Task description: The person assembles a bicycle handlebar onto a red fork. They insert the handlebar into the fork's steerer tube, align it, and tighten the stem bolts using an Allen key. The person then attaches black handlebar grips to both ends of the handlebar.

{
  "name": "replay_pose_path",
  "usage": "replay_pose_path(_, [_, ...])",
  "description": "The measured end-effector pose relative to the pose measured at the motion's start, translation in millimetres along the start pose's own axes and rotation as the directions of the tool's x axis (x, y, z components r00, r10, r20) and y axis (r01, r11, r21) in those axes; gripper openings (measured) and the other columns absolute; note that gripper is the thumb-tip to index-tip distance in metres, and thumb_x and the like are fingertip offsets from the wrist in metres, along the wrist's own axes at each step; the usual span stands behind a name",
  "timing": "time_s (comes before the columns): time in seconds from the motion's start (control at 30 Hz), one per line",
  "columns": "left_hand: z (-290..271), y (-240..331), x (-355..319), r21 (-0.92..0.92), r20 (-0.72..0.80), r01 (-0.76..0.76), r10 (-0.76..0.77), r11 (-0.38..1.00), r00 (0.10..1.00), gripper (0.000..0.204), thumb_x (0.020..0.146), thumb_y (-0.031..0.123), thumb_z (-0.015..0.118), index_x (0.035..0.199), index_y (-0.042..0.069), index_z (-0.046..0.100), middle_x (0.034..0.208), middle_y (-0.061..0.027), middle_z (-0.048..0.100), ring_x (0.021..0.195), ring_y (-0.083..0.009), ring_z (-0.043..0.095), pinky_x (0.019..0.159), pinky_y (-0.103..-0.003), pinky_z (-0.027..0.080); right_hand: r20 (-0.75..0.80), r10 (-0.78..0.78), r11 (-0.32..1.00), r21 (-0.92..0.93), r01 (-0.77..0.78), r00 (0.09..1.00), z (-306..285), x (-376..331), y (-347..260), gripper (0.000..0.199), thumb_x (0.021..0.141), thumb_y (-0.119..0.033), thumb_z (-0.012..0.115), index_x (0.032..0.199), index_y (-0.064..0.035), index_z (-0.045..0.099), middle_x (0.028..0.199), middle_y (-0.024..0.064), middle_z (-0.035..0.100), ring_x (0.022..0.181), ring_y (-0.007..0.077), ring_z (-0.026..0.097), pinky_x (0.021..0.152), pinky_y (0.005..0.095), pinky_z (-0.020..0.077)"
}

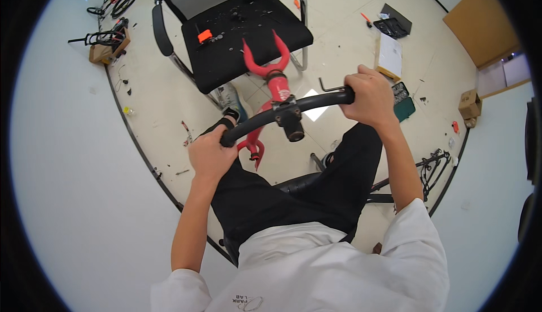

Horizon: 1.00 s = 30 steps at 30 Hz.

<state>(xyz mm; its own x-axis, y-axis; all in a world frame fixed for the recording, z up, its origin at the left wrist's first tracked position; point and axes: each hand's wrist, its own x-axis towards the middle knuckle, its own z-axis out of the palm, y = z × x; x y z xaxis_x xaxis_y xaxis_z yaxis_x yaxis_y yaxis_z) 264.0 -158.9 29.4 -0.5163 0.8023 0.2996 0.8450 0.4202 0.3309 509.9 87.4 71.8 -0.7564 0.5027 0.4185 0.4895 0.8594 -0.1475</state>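
Observation:
A black bicycle handlebar [322,101] spans the space above my knees, with my fingers wrapped round both its ends. My left hand [212,153] grips the left end, and my right hand [370,97] closes on the right end. An L-shaped hex key [332,89] sticks out beside my right hand, along the bar; whether the fingers pinch it is hidden. At its middle the bar sits in a black stem [290,121]. Below and beyond it is a red bicycle frame [278,87] with its two-pronged red fork [261,66] pointing toward the chair.
Ahead stands a black office chair [226,58] with an orange item [204,36] and small dark parts on its seat. Bicycle parts lie along the left wall. To the right are a green tool case [405,109], a white box [389,57] and a black bicycle frame [432,171].

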Motion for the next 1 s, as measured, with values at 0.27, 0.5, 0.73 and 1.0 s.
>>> replay_pose_path(0.27, [20,23,7,-0.071,0.005,-0.067,0.067,0.995,0.998,0.007,0.072,0.018,0.070,0.076,0.013,0.066,0.060,-0.0111,0.059,0.057,-0.0342,0.060,0.051,-0.041,0.044,-0.015,0.125,0.991,-0.050,-0.125,0.992,-14,-28,12,0.016,0.056,-0.014,0.072,0.061,-0.0076,0.058,0.060,0.0037,0.057,0.067,0.0235,0.055,0.059,0.0365,0.0466])
replay_pose_path(0.5, [-13,-18,-11,0.057,0.005,-0.011,0.011,0.998,1.000,0.010,0.069,0.016,0.072,0.072,0.012,0.064,0.058,-0.0071,0.059,0.054,-0.0292,0.059,0.048,-0.039,0.042,0.005,0.040,0.997,0.073,-0.040,0.999,22,-9,-23,0.015,0.056,-0.014,0.071,0.062,-0.0082,0.060,0.060,0.0043,0.058,0.066,0.0241,0.055,0.059,0.0363,0.0465])
replay_pose_path(0.73, [-10,-14,-13,0.004,-0.073,0.005,-0.005,1.000,0.997,0.012,0.069,0.019,0.072,0.073,0.012,0.063,0.056,-0.0077,0.058,0.052,-0.0296,0.058,0.048,-0.038,0.042,-0.076,-0.019,0.999,0.049,0.023,0.997,17,2,-20,0.016,0.054,-0.012,0.072,0.062,-0.0072,0.059,0.059,0.0044,0.055,0.067,0.0235,0.055,0.057,0.0361,0.0451])
replay_pose_path(1.0, [24,29,0,-0.066,0.037,-0.070,0.072,0.995,0.997,0.014,0.070,0.020,0.071,0.081,0.011,0.068,0.061,-0.0095,0.062,0.058,-0.0306,0.064,0.050,-0.039,0.047,0.022,0.063,0.991,-0.123,-0.060,0.998,-34,-19,17,0.019,0.057,-0.015,0.076,0.061,-0.0073,0.058,0.060,0.0030,0.058,0.070,0.0221,0.056,0.059,0.0363,0.0469])
